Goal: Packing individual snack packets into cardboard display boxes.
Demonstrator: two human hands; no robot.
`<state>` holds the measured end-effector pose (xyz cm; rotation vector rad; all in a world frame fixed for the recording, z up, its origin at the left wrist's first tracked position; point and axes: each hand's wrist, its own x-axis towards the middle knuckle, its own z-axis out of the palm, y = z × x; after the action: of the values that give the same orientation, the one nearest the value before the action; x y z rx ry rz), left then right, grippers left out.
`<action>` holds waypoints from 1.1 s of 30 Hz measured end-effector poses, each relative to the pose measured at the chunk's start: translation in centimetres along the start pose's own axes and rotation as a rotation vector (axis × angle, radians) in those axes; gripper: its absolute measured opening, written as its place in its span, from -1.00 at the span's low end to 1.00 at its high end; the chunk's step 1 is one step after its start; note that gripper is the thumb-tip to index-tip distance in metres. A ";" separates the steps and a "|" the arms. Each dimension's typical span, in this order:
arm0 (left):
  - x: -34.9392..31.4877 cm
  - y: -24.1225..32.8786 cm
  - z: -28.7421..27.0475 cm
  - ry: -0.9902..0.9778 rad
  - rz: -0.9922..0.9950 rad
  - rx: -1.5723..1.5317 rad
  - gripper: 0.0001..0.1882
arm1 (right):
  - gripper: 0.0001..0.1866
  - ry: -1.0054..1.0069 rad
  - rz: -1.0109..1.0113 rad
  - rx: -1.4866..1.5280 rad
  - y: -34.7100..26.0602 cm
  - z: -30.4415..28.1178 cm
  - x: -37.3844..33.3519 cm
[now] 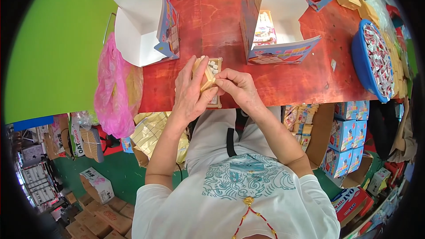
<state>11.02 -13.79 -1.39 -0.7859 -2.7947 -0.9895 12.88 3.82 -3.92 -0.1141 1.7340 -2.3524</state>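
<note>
My left hand (189, 90) is wrapped round a small pale-yellow box (206, 81) near the table's front edge, its fingers along the left side. From the right, the thumb and forefinger of my right hand (240, 87) pinch at the box's corner. Partly beneath the box lies a shallow tan tray (220, 65) with several small white blocks in it. My hands cover much of both the box and the tray.
Open printed cartons stand at the far left (144, 31) and far right (283, 51) of the red table (212, 22). A blue basin (361, 57) of wrapped sweets sits at the right. A pink plastic bag (113, 93) hangs at the left edge.
</note>
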 end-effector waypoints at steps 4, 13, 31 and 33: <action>0.2 -0.1 0.3 0.032 0.000 0.021 -0.34 | -0.86 0.022 -0.113 -0.037 0.1 0.2 0.1; 0.7 -0.3 0.1 0.051 0.071 0.061 -0.41 | -0.81 0.094 -0.453 -0.751 -2.0 0.2 0.5; -6.2 0.7 -2.4 -0.452 -0.636 -1.718 -0.24 | -0.82 -0.293 -0.303 -0.547 -4.2 1.5 -1.3; -7.6 1.0 -2.0 -0.498 -0.641 -1.731 -0.26 | -0.83 -0.415 -0.266 -0.565 -3.5 1.4 -2.0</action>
<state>17.94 -17.72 -1.03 0.0257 -1.6653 -3.7196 14.69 3.96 -0.01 -0.8984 2.1865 -1.7312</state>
